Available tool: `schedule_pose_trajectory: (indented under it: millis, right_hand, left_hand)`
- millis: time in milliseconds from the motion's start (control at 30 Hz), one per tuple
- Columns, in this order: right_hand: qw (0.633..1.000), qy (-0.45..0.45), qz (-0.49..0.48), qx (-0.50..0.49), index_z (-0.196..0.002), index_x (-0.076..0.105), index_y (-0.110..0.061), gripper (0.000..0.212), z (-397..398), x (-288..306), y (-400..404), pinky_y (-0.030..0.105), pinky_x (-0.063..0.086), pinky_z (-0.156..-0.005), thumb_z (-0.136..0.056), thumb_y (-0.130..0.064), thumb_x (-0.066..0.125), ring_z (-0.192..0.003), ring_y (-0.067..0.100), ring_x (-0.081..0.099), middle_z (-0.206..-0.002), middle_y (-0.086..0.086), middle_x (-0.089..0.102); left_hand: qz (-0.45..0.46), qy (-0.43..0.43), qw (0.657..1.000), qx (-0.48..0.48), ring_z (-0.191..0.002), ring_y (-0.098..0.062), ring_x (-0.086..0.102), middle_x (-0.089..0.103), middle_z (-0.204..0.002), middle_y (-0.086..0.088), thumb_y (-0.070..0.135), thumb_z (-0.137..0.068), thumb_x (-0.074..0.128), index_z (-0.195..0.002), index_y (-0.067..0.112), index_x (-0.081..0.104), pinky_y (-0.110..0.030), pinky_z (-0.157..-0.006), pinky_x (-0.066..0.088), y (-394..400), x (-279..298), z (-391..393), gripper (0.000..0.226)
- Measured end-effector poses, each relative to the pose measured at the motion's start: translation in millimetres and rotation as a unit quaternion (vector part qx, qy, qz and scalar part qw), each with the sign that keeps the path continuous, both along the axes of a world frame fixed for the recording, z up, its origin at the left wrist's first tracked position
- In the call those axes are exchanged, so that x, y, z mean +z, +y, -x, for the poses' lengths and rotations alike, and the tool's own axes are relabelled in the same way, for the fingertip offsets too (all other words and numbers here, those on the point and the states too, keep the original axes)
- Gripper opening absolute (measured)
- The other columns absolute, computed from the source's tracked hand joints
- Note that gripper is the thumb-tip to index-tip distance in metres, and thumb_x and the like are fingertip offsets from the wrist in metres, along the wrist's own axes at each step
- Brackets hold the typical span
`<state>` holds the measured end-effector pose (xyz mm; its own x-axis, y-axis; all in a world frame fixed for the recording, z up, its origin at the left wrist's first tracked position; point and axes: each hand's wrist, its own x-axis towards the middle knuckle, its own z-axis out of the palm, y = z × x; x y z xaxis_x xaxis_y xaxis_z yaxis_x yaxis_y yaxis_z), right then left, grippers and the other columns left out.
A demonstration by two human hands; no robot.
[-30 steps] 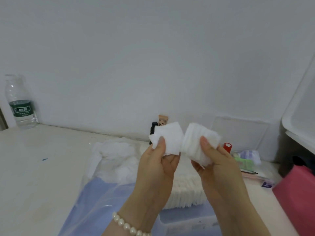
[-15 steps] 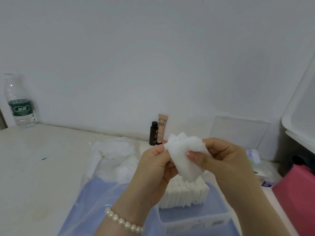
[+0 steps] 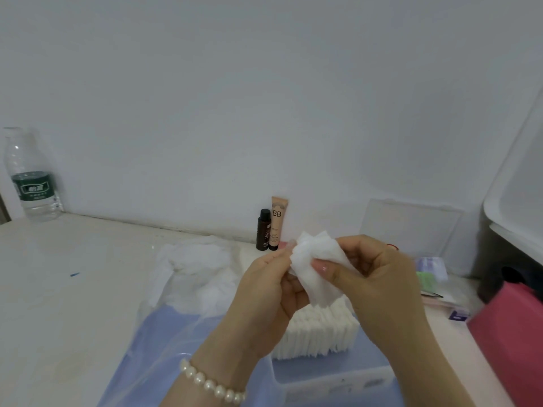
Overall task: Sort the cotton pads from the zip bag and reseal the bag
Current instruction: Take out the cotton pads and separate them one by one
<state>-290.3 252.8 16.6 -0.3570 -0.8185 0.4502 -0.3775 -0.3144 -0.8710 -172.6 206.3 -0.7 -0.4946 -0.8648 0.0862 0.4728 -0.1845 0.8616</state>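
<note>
White cotton pads [image 3: 316, 270] — count unclear — pinched between left hand [image 3: 266, 301] and right hand [image 3: 379, 284], fingers closed.

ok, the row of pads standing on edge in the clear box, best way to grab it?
From above: the pad stack stands on edge, top edges exposed. Squeeze its two end faces inward so the pads stay pressed together; likely thumb at one end, fingers at the other. Both hands now hold loose pads, so free one first.
</note>
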Motion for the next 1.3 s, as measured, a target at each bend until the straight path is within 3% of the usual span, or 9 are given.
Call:
schedule_pose_trajectory:
  millis: [100, 300, 600, 767, 967, 1067, 1133, 1233, 1300]
  right_hand:
    - [0.996, 0.065, 0.004, -0.055, -0.085, 0.062, -0.031, 0.030, -1, -6, -2, 0.009, 0.043, -0.064, -0.067, -0.015, 0.080, -0.078, 0.003, 0.056, -0.082, -0.009, 0.064]
    - [0.993, 0.101, -0.005, -0.057, -0.098, 0.055, -0.031, 0.035, -3, -9, -3, 0.004, 0.039, -0.071, -0.073, -0.019, 0.076, -0.087, -0.006, 0.049, -0.095, -0.014, 0.054]
    - [0.990, 0.124, 0.008, -0.062, -0.080, 0.052, -0.036, 0.036, -7, -9, -2, 0.007, 0.037, -0.064, -0.067, -0.017, 0.079, -0.073, -0.001, 0.045, -0.078, -0.010, 0.050]
    - [0.977, 0.177, 0.056, -0.105, -0.072, 0.048, -0.041, 0.042, -10, -13, -4, 0.004, 0.035, -0.067, -0.066, -0.014, 0.080, -0.082, 0.000, 0.048, -0.086, -0.017, 0.050]
    - [0.952, 0.249, 0.120, -0.132, -0.081, 0.047, -0.036, 0.013, -17, -18, -6, 0.015, 0.036, -0.064, -0.070, -0.031, 0.050, -0.077, 0.005, 0.046, -0.079, -0.026, 0.048]
    - [0.970, 0.210, 0.083, -0.084, -0.077, 0.044, -0.036, 0.018, -15, -17, -3, 0.011, 0.038, -0.058, -0.076, -0.022, 0.056, -0.079, 0.002, 0.051, -0.081, -0.016, 0.058]
    - [0.989, 0.129, 0.062, -0.028, -0.076, 0.047, -0.029, 0.021, -13, -10, -2, 0.011, 0.038, -0.052, -0.079, -0.018, 0.064, -0.064, 0.007, 0.051, -0.077, -0.006, 0.060]
    - [0.989, -0.125, 0.045, 0.064, -0.081, 0.053, -0.013, 0.028, -5, -1, -1, 0.017, 0.046, -0.048, -0.067, -0.021, 0.076, -0.056, 0.009, 0.057, -0.062, 0.000, 0.065]
    - [0.953, -0.282, 0.035, 0.104, -0.093, 0.063, -0.011, 0.046, 5, -1, -5, 0.025, 0.058, -0.067, -0.056, -0.033, 0.079, -0.079, 0.018, 0.068, -0.085, 0.002, 0.073]
  left_hand:
    - [-0.008, 0.001, 1.000, -0.001, -0.098, -0.030, 0.068, 0.070, -0.105, -0.021, 0.021, -0.098, 0.037, -0.110, -0.002, 0.064, -0.035, -0.078, 0.058, 0, 0, 0, 0.038]
    - [-0.014, 0.011, 1.000, 0.003, -0.095, -0.030, 0.068, 0.070, -0.103, -0.022, 0.022, -0.094, 0.039, -0.108, -0.002, 0.064, -0.034, -0.076, 0.058, -2, -1, -2, 0.037]
    - [-0.033, 0.030, 0.999, -0.024, -0.096, -0.029, 0.069, 0.070, -0.104, -0.022, 0.022, -0.099, 0.033, -0.107, -0.005, 0.064, -0.032, -0.076, 0.058, 0, 1, -1, 0.042]
    - [-0.057, 0.021, 0.998, -0.008, -0.099, -0.030, 0.067, 0.069, -0.106, -0.021, 0.025, -0.098, 0.036, -0.113, -0.003, 0.063, -0.034, -0.077, 0.057, -2, -2, 2, 0.042]
    - [-0.115, 0.074, 0.990, -0.022, -0.081, -0.025, 0.070, 0.071, -0.093, -0.020, 0.026, -0.097, 0.037, -0.104, -0.002, 0.066, -0.033, -0.073, 0.056, -2, -3, 1, 0.041]
    - [-0.157, 0.116, 0.980, -0.038, -0.079, -0.025, 0.070, 0.071, -0.095, -0.018, 0.036, -0.084, 0.048, -0.095, 0.002, 0.074, -0.036, -0.082, 0.051, -4, 0, -2, 0.044]
    - [-0.166, 0.136, 0.976, -0.030, -0.073, -0.022, 0.069, 0.071, -0.088, -0.015, 0.032, -0.079, 0.054, -0.097, 0.001, 0.073, -0.033, -0.070, 0.055, -6, 1, -3, 0.041]
    - [-0.153, 0.132, 0.979, -0.024, -0.075, -0.022, 0.071, 0.072, -0.091, -0.018, 0.008, -0.074, 0.056, -0.108, -0.007, 0.062, -0.028, -0.066, 0.059, -7, 0, -3, 0.038]
    - [-0.142, 0.129, 0.981, -0.024, -0.091, -0.026, 0.070, 0.070, -0.104, -0.021, -0.001, -0.079, 0.053, -0.112, -0.009, 0.059, -0.029, -0.072, 0.059, -7, -1, -2, 0.034]
